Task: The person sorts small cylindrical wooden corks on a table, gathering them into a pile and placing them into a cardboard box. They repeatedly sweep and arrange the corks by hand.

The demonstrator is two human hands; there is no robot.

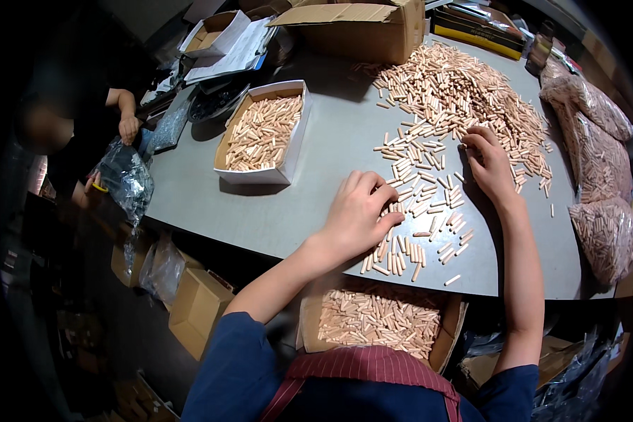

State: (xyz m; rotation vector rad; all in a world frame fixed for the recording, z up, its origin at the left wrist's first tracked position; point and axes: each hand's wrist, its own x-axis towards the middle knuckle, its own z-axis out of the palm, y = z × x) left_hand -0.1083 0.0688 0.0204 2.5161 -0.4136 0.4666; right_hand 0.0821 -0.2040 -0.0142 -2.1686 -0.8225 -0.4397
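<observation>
Lap box (450, 337) sits below the table edge (288, 243); both hands' grips (359, 211) (489, 162) lie open on dowels (429, 204).

Navy short sleeves (232, 366), maroon striped apron (362, 369), bare forearms

The single head-worn fisheye view looks steeply down and forward from close above the grey worktop (316, 162), forearms entering from the lower edge, straight edges bending toward the rim.

Bright centre; dark, warped fisheye rim
</observation>
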